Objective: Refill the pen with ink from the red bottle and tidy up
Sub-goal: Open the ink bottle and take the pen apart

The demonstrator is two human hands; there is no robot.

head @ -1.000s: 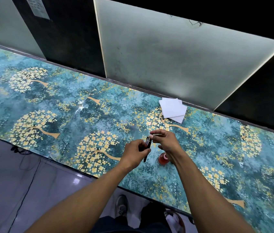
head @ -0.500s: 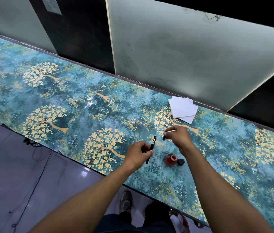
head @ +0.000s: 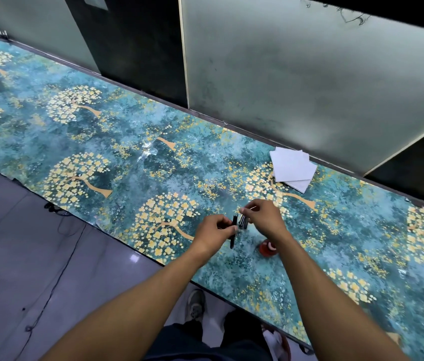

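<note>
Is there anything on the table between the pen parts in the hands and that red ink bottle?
Nothing visible. The left hand and right hand hold the dark pen parts just above the red bottle; only bare table lies between. The white papers sit farther back.

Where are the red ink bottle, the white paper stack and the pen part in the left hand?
red ink bottle (head: 267,249): head view, its red body.
white paper stack (head: 293,166): head view, top sheet.
pen part (head: 232,238): head view, dark barrel below the left hand (head: 214,230).

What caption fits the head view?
Both hands, left and right, hold pen parts above the table, near the red ink bottle.
</note>
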